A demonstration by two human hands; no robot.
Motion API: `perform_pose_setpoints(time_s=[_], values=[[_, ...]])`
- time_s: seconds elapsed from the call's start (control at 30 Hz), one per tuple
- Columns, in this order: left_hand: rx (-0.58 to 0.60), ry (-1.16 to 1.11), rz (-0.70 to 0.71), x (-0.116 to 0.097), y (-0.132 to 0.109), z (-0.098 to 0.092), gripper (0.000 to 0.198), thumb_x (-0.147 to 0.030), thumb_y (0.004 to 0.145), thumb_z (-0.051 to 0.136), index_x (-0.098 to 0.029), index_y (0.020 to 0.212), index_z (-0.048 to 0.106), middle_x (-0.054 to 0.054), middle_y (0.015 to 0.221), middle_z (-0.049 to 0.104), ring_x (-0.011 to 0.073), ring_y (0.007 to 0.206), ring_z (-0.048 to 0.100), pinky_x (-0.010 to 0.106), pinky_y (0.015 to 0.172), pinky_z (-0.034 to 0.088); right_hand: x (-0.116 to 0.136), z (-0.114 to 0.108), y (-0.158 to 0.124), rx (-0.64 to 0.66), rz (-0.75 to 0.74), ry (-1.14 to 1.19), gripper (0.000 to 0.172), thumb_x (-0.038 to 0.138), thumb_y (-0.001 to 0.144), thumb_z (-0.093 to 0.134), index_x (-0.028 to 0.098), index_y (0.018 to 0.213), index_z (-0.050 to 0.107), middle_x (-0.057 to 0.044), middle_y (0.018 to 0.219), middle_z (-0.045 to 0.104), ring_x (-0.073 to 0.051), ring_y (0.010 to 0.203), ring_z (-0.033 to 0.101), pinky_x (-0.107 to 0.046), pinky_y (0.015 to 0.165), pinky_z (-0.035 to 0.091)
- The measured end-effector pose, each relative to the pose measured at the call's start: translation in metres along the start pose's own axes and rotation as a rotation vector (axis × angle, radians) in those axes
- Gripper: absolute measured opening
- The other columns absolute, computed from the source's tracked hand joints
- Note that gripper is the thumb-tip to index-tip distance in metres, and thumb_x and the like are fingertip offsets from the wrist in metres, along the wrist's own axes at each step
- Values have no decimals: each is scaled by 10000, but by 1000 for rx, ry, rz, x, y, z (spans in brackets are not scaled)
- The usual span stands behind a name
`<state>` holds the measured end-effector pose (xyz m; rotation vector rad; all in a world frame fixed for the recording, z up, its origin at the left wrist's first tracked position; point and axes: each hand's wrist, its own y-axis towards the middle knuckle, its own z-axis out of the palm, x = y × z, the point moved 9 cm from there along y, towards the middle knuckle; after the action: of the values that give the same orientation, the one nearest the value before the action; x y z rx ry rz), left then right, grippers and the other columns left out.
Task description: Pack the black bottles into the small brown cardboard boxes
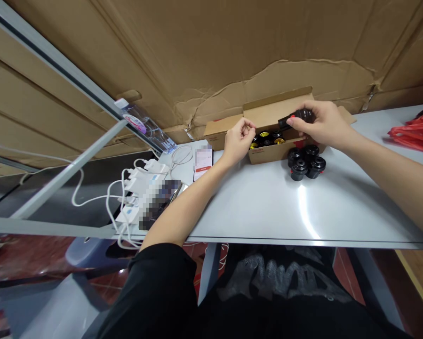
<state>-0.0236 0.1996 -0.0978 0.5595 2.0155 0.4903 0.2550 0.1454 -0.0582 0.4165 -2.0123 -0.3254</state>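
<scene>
My right hand point(317, 121) grips a black flashlight point(285, 123) with a red button, tilted above the right part of an open cardboard box point(267, 154). Inside the box stand several black flashlights point(267, 140), some with yellow rings at their ends. At the box's left end is my left hand point(238, 141), its fingers curled together close to the rim; what they pinch, if anything, is hidden. Several more black flashlights point(306, 162) stand upright in a tight cluster on the table, just in front of the box's right side.
The grey table point(253, 207) has a phone point(203, 162), a power strip point(140, 186) with white cables and a dark blurred device point(160, 202) on its left. A water bottle point(146, 126) leans by the metal frame. A red plastic bag point(414, 133) lies far right.
</scene>
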Motion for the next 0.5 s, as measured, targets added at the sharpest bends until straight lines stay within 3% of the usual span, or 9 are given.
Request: perform_pose_setpoints(time_s=[0.17, 0.33, 0.5], values=[[-1, -4, -4, 0, 0, 0, 105, -213, 1091, 750, -280, 1025, 704, -70, 707, 535, 191, 706, 556, 368, 785, 401, 1, 0, 2, 10, 7, 14, 476, 680, 975, 1051, 292, 1087, 799, -32, 785, 706, -306, 699, 711, -486, 665, 604], [-1, -4, 17, -3, -1, -2, 114, -182, 1100, 744, -269, 1032, 716, -70, 716, 537, 187, 708, 565, 360, 780, 390, 14, -2, -2, 25, 25, 59, 439, 579, 951, 1037, 311, 1212, 807, -50, 945, 751, -326, 857, 744, -479, 750, 625], [-2, 9, 11, -2, -1, -1, 145, -160, 1106, 742, -278, 1032, 699, -73, 716, 537, 188, 711, 576, 357, 776, 386, 18, -7, -5, 16, 59, -12, 448, 588, 937, 1009, 334, 1256, 824, -57, 981, 747, -362, 924, 725, -493, 764, 607]])
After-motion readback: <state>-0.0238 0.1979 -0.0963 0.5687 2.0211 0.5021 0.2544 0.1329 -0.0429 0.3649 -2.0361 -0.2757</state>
